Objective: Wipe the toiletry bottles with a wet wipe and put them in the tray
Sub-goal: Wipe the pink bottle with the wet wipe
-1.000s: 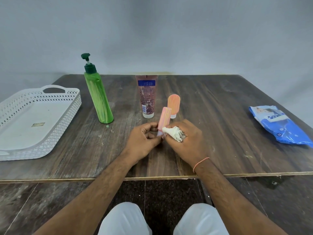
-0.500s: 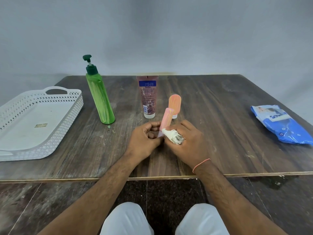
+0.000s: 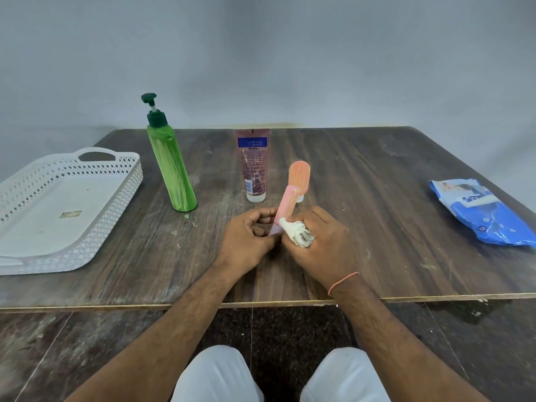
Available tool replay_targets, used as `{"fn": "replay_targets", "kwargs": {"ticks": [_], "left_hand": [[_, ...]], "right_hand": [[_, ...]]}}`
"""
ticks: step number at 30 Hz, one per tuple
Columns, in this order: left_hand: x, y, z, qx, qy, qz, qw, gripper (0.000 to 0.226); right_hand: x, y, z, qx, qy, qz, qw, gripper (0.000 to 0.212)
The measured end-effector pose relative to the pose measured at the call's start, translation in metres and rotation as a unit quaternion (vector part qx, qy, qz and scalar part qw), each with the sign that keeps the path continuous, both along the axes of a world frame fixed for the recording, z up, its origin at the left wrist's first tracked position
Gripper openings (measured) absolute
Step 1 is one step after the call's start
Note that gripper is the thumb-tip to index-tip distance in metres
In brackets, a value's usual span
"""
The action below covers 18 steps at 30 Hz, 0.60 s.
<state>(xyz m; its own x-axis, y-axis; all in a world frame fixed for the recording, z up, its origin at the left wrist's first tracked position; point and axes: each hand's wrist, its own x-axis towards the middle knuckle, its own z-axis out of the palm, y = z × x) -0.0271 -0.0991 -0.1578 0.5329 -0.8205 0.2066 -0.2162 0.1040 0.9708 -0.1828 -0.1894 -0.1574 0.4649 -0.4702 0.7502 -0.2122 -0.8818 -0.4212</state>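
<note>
Wiping step here, so the small pink tube (image 3: 287, 205) is best kept pinned at its lower end while the wipe (image 3: 295, 234) is dragged up along it toward the free tip, then the tube gets rolled a bit so the back side is covered too. These little tubes are light and probably slick once wet, so a firm pinch is likely needed or it'll squirt out.

Going left to right across the frame: the white tray (image 3: 127, 181) is sat at the left edge, with nothing in it but a small sticker, so no bottles have been put away yet. Right of it the green pump bottle (image 3: 171, 169) is stood upright, then the brown tube (image 3: 253, 163) on its cap, then a second pink tube (image 3: 299, 177) just behind the one being cleaned.

In the centre, the left hand (image 3: 246, 242) is curled round the bottom of the tilted pink tube, fingers pinching it. The right hand (image 3: 322, 245) is right against it, closed round the bunched-up wipe, which is pressed onto the tube's lower part. So both hands are together, meeting on that tube, just below the middle of the frame.

Far right, the blue wipes pack (image 3: 481, 216) is lying flat, well apart from everything.
</note>
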Motion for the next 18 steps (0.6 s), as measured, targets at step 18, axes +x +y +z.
{"fn": "replay_targets", "kwargs": {"ticks": [18], "left_hand": [[0.0008,-0.0013,-0.0011,0.002,0.006,0.003,1.0,0.045]], "right_hand": [[0.0015,0.0004,-0.0016,-0.004,-0.028,-0.044,0.999,0.022]]}}
